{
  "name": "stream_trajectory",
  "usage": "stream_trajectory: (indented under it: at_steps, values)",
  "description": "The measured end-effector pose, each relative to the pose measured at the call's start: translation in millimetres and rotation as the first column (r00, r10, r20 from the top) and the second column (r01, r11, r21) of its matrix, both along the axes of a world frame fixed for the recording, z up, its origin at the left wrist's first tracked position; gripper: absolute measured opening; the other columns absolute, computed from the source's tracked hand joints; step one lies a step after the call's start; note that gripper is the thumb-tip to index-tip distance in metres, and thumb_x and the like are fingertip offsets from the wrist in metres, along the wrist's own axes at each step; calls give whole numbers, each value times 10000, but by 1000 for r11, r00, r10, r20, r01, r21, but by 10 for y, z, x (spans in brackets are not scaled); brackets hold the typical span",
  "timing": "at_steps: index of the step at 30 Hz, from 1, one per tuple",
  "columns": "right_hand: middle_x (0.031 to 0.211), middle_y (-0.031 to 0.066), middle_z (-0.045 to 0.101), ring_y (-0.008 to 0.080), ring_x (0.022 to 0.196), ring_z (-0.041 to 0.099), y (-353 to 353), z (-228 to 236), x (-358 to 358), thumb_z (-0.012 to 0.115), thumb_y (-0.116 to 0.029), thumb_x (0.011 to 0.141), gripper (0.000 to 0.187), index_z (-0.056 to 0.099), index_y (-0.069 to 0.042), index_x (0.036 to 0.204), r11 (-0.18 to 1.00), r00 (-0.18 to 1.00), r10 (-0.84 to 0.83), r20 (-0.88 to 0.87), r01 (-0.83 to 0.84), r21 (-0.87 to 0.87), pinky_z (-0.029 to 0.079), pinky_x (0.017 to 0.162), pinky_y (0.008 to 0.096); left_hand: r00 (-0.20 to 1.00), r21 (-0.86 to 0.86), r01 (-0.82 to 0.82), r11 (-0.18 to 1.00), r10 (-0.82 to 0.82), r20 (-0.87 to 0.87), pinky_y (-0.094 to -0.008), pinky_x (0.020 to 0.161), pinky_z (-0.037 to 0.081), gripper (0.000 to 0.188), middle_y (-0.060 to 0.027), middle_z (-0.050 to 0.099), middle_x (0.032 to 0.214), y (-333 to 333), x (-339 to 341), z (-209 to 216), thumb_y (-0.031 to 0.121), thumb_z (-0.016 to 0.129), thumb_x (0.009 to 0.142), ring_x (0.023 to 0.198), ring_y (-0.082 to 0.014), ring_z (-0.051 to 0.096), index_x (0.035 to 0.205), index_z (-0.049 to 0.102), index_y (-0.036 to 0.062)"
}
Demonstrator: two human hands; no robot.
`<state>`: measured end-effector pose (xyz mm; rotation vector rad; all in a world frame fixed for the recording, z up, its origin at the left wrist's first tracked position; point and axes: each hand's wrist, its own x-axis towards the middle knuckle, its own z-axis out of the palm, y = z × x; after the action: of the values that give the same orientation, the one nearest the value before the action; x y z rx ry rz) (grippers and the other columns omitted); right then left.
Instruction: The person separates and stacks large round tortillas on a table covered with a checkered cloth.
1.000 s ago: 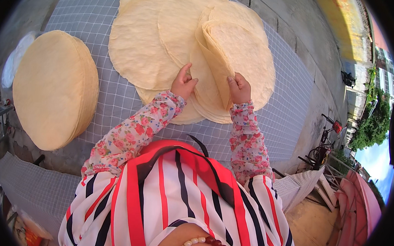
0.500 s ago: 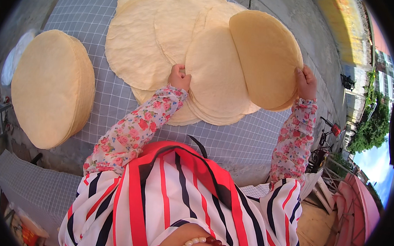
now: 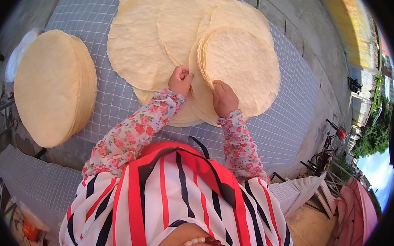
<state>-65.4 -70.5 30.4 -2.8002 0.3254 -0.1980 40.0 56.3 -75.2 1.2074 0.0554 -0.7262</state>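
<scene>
since thin, brittle (likely light), best pinched at the round sheets' (image 3: 240, 65) near rim; left hand (image 3: 180, 80) curled there, right hand (image 3: 224, 97) gripping it.

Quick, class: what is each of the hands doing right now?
Left hand: fingers curled, pinching the spread round sheets.
Right hand: gripping the small stack's edge.

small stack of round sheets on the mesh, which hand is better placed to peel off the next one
Probably the right hand: its fingers rest on the near edge of the small stack. The left hand is closed beside it, over the spread sheets on the mesh.
</scene>
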Motion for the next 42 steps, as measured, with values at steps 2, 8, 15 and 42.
stream_trajectory:
  at_steps: [2, 8, 15, 42]
  values:
    - [1099, 66, 625, 268, 946, 611, -11, -33, 13, 629, -80, 805, 232, 601, -47, 1033, 1000, 1000, 7, 9, -7, 18, 529, 753, 373, 999, 2, -30, 1000, 30, 30, -239, 524, 471, 147, -14, 615, 733, 17, 31, 24, 63, 593, 905, 599, -76, 556, 1028, 512, 53]
    - [1094, 83, 615, 280, 906, 607, 11, 98, 26, 621, -78, 803, 179, 596, -39, 976, 999, 999, 32, 33, -31, -38, 529, 722, 380, 997, 9, 6, 1000, -7, 75, -217, 502, 448, 80, 13, 578, 690, 27, 0, -21, 77, 609, 902, 575, -54, 533, 917, 532, 58]
    - [1093, 109, 596, 297, 902, 596, 107, 10, 18, 622, -92, 802, 162, 582, -24, 943, 996, 998, 64, -19, -65, -61, 527, 711, 390, 991, 11, 107, 994, -107, 76, -201, 524, 415, 96, 34, 568, 688, 27, 32, 130, 100, 643, 885, 584, -43, 500, 845, 566, 58]
    - [1004, 24, 657, 67, 882, 584, -1758, 1889, -287, 538, -21, 923, 248, 609, 42, 1152, 816, 912, -408, -52, 389, 427, 466, 782, 211, 989, 125, -137, 983, 143, -43, -235, 618, 475, 319, -37, 658, 794, -115, -86, 33, 45, 668, 824, 682, -84, 585, 1116, 557, -16]
